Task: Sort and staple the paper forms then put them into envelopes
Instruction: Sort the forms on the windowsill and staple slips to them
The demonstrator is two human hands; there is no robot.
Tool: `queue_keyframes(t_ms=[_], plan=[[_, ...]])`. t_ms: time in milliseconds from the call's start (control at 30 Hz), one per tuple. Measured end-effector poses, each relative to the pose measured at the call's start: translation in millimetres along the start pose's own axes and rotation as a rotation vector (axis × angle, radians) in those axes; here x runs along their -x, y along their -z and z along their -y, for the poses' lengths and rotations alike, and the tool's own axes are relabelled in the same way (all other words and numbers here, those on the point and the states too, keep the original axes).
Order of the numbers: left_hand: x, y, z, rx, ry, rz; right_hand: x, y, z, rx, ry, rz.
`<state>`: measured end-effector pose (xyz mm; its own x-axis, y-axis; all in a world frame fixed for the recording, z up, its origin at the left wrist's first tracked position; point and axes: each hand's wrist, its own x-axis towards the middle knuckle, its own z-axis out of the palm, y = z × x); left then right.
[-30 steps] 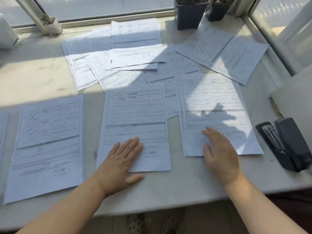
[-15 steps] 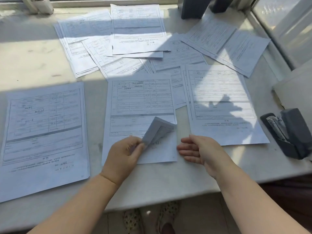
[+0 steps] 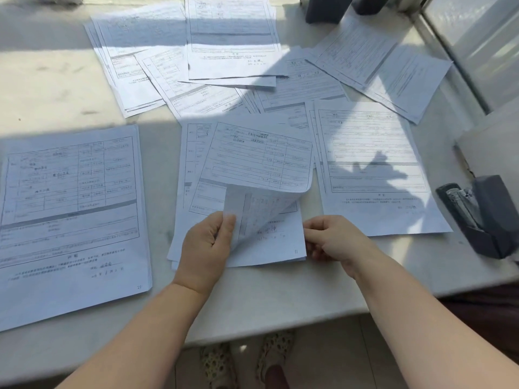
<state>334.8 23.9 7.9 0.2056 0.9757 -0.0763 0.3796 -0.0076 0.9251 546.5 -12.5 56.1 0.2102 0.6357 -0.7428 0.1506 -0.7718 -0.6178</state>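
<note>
Setting: pale tabletop (image 3: 50, 88) under a window, half in sun and half in shadow, with two dark pots at 12 o'clock
Forms: loose forms (image 3: 233, 37) fanned across the far side from 11 to 1 o'clock; three nearer piles in a row, the left pile (image 3: 70, 209) at 9 o'clock, the middle pile (image 3: 283, 242) at the centre, the right pile (image 3: 373, 164) at 2 o'clock
Top sheet: top sheet (image 3: 261, 158) of the middle pile is curled up from its near edge and skewed a little clockwise, its underside showing
Stapler: dark stapler (image 3: 488, 217) at 3 o'clock, lying open, well apart from both hands
Envelopes: none that I can make out
Left hand: left hand (image 3: 207, 245) pinches the lifted sheet's near edge between thumb and curled fingers
Right hand: right hand (image 3: 331, 240) has its fingers curled in, nipping the right edge of the middle pile at its near corner
Step, as I judge it: peeling one sheet off to check or re-sort it; sorting looks early, nothing visibly stapled
Doing it well: keep the right hand pinning the pile so only one sheet comes away; lift slowly toward 12 o'clock to avoid creasing; read the header before choosing a pile; square the edges before reaching for the stapler
</note>
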Motion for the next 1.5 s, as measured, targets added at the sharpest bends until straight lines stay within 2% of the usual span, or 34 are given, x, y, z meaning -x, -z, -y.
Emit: queue_keyframes(t_ms=[133, 233, 433, 500, 667, 767, 933, 1133, 1267, 1367, 1500], plan=[[-0.8, -4.8, -1.5, 0.006, 0.06, -0.122, -1.9, -0.7, -2.7, 0.041, 0.006, -0.022], [0.2, -7.4, -2.6, 0.097, 0.021, -0.144, -4.2, -1.6, -2.9, 0.097, 0.028, -0.042], [15.7, -13.4, 6.5, -0.23, -0.232, 0.174, -9.7, -4.1, 2.5, 0.145, 0.026, -0.072], [16.2, -14.9, 9.7, -0.25, -0.258, 0.149, -10.0, -5.2, 3.7, 0.14, 0.026, -0.07], [11.5, -15.7, 7.0, -0.113, -0.072, 0.069, -10.4, -1.1, 0.3, 0.172, 0.007, -0.073], [8.7, -17.7, 7.8, -0.084, -0.019, -0.005, -11.4, -0.8, -2.1, 0.177, 0.041, -0.065], [10.2, -19.7, 6.9, -0.059, -0.079, -0.011, -11.7, -2.7, -4.0, 0.131, 0.127, -0.089], [10.0, -22.0, 6.2, -0.102, -0.096, -0.055, -11.7, 5.7, -3.5, -0.128, 0.032, 0.036], [10.6, -24.4, 6.2, -0.114, -0.081, -0.093, -13.5, 6.9, -6.3, -0.224, 0.028, 0.036], [9.9, -25.7, 1.6, -0.044, -0.024, -0.164, -11.9, 5.2, -9.6, -0.286, 0.061, 0.041], [5.8, -24.2, -9.5, 0.031, -0.014, -0.273, -13.0, -3.1, -14.3, -0.225, 0.132, 0.078]])
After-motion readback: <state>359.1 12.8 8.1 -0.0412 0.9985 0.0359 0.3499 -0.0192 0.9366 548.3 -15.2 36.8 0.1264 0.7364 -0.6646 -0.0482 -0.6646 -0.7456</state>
